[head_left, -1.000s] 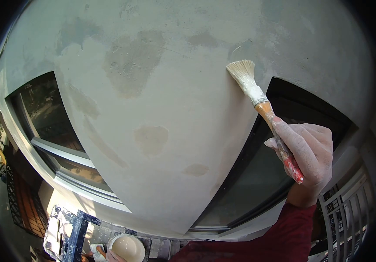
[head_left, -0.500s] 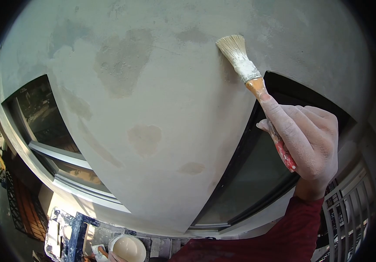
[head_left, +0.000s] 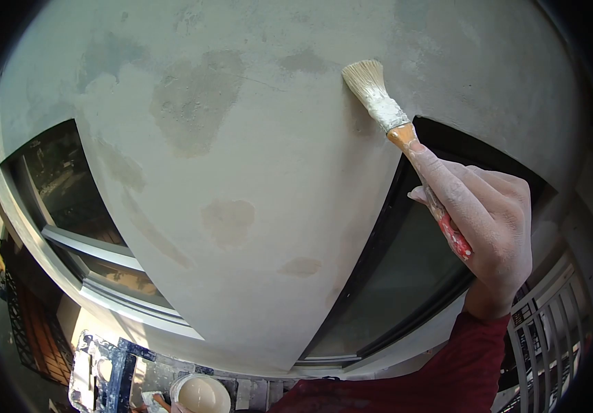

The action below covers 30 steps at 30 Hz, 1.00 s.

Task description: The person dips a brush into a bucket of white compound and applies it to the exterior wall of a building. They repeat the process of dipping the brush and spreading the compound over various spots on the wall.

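Note:
My right hand (head_left: 486, 217), coated in pale dust, is closed around the handle of a paintbrush (head_left: 394, 113). Its index finger lies along the wooden handle, which is red near the lower end. White paint coats the ferrule, and the pale bristles spread against the grey wall (head_left: 289, 172). At the bottom edge is a white bucket (head_left: 224, 399) of cream-coloured paint (head_left: 197, 394). Only a sliver of my left hand (head_left: 177, 407) shows, at the bucket's left rim; the rest is out of frame. A tool with an orange-brown handle (head_left: 162, 402) lies close beside it.
Darker patches mark the wall. A dark-framed window (head_left: 406, 275) is behind my right hand, and another window (head_left: 76, 193) is at left. Below stands a paint-spattered blue stand (head_left: 119, 378). Metal railings (head_left: 551, 330) run at lower right.
The brush stays at almost the same spot on the wall, its bristles slightly lower in view. Less of my left hand shows beside the bucket.

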Motion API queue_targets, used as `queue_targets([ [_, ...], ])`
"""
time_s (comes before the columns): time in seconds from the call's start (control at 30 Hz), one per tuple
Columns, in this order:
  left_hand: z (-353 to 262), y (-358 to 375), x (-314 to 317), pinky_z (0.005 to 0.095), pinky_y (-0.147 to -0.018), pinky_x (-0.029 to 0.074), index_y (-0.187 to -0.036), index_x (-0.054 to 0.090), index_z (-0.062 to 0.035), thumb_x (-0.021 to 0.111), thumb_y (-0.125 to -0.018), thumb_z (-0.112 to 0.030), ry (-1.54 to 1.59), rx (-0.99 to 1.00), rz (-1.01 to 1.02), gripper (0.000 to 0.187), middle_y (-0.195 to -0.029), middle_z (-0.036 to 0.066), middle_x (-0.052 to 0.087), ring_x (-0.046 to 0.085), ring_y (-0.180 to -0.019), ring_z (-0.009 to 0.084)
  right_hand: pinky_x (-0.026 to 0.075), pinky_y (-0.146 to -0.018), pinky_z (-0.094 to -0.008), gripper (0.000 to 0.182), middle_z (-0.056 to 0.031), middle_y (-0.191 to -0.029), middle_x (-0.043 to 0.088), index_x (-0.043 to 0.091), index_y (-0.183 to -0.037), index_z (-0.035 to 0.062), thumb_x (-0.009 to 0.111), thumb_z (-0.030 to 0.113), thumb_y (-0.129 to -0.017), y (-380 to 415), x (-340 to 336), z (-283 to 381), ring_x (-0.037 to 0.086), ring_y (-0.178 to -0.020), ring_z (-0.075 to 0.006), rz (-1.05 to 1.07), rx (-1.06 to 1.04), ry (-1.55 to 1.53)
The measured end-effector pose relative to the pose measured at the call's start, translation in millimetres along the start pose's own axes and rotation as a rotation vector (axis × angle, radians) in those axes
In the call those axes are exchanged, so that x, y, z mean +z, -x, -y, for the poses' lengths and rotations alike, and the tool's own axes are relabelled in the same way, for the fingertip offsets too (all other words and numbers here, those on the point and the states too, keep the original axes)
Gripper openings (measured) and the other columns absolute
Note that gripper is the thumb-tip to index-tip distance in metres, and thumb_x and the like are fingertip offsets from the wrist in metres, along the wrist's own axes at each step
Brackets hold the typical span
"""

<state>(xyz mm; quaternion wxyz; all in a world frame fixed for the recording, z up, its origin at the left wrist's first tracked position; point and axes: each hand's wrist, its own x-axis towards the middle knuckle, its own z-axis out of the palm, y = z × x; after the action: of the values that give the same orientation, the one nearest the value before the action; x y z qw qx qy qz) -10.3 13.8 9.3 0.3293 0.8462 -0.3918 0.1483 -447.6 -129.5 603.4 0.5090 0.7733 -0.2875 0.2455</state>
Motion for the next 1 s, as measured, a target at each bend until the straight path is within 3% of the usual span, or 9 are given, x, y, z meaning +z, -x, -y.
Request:
queue_targets([
  [0.1, -10.8, -2.9, -13.1, 0.0529, -0.1, 0.052, -0.125, 0.072, 0.0057, 0.052, -0.111, -0.024, 0.028, -0.034, 0.022, 0.039, -0.124, 0.029, 0.071, 0.066, -0.113, 0.0473, 0.055, -0.051, -0.0283, 0.052, -0.0128, -0.085, 0.078, 0.073, -0.128, -0.0005, 0.085, 0.011, -0.079, 11.9, -0.6, 12.4, 0.074, -0.063, -0.0189, 0.098, 0.08, 0.038],
  [0.17, -14.0, -0.7, -12.9, 0.0528, -0.101, 0.052, -0.126, 0.072, 0.0059, 0.052, -0.111, -0.025, 0.054, -0.057, 0.042, 0.04, -0.125, 0.029, 0.071, 0.066, -0.114, 0.0474, 0.047, -0.044, -0.0243, 0.057, -0.0101, -0.096, 0.08, 0.07, -0.133, -0.0022, 0.085, 0.013, -0.08, 23.4, -12.3, 19.7, 0.066, -0.058, -0.0088, 0.203, 0.029, 0.022],
  [0.2, -9.7, 0.7, -11.2, 0.0528, -0.102, 0.051, -0.126, 0.071, 0.006, 0.052, -0.111, -0.025, 0.061, -0.067, 0.051, 0.04, -0.126, 0.029, 0.071, 0.066, -0.115, 0.0474, 0.052, -0.048, -0.0265, 0.046, -0.0132, -0.082, 0.078, 0.075, -0.122, -0.0014, 0.084, 0.012, -0.079, 19.1, -18.9, 29.7, 0.073, -0.06, -0.0175, 0.249, 0.097, 0.019],
  [0.33, -1.8, 0.4, -5.7, 0.0527, -0.103, 0.05, -0.128, 0.07, 0.0063, 0.051, -0.111, -0.026, 0.098, -0.108, 0.075, 0.041, -0.128, 0.029, 0.07, 0.065, -0.117, 0.0475, 0.05, -0.048, -0.0262, 0.038, -0.0177, -0.078, 0.078, 0.077, -0.112, -0.007, 0.083, 0.009, -0.078, 14.8, -26.1, 15.3, 0.074, -0.061, -0.0195, -0.003, 0.015, 0.019],
  [0.47, -20.5, -7.9, -21.1, 0.0526, -0.105, 0.05, -0.13, 0.07, 0.0066, 0.051, -0.112, -0.027, 0.136, -0.143, 0.105, 0.043, -0.13, 0.03, 0.069, 0.064, -0.119, 0.0476, 0.053, -0.051, -0.0275, 0.045, -0.019, -0.087, 0.079, 0.073, -0.124, -0.0065, 0.082, 0.011, -0.084, 10.1, -12.4, 0.0, 0.076, -0.066, -0.0204, -0.079, -0.024, 0.104],
  [0.8, -32.5, -12.5, -31.0, 0.0522, -0.11, 0.047, -0.134, 0.067, 0.0074, 0.05, -0.113, -0.03, 0.226, -0.278, 0.188, 0.047, -0.136, 0.031, 0.066, 0.061, -0.125, 0.0479, 0.047, -0.045, -0.0271, 0.045, -0.0134, -0.074, 0.076, 0.074, -0.124, -0.0035, 0.082, 0.016, -0.084, 25.3, -32.4, 23.5, 0.071, -0.055, -0.0173, 0.276, 0.08, -0.063],
  [0.87, -39.2, -17.2, -36.0, 0.0522, -0.111, 0.047, -0.135, 0.067, 0.0075, 0.05, -0.113, -0.031, 0.241, -0.294, 0.204, 0.047, -0.137, 0.031, 0.066, 0.061, -0.126, 0.048, 0.052, -0.047, -0.0274, 0.041, -0.0173, -0.079, 0.078, 0.074, -0.121, -0.0051, 0.081, 0.017, -0.087, 22.3, -23.8, 16.1, 0.074, -0.058, -0.0193, -0.003, 0.068, 0.033],
  [0.97, -42.8, -17.0, -39.6, 0.052, -0.112, 0.046, -0.136, 0.066, 0.0078, 0.049, -0.113, -0.031, 0.234, -0.288, 0.224, 0.048, -0.139, 0.031, 0.065, 0.06, -0.128, 0.0477, 0.064, -0.068, -0.0317, 0.04, -0.0177, -0.097, 0.081, 0.075, -0.123, -0.0013, 0.082, 0.012, -0.086, 14.2, -9.7, 8.9, 0.081, -0.078, -0.0233, -0.053, 0.151, 0.139],
  [1.0, -38.1, -15.8, -35.4, 0.052, -0.112, 0.046, -0.136, 0.066, 0.0078, 0.049, -0.113, -0.031, 0.235, -0.285, 0.224, 0.048, -0.139, 0.031, 0.065, 0.06, -0.128, 0.0477, 0.062, -0.065, -0.0298, 0.042, -0.0162, -0.099, 0.081, 0.076, -0.124, 0.0004, 0.084, 0.012, -0.085, 10.9, 1.3, 3.6, 0.079, -0.078, -0.0216, -0.081, 0.136, 0.087],
])
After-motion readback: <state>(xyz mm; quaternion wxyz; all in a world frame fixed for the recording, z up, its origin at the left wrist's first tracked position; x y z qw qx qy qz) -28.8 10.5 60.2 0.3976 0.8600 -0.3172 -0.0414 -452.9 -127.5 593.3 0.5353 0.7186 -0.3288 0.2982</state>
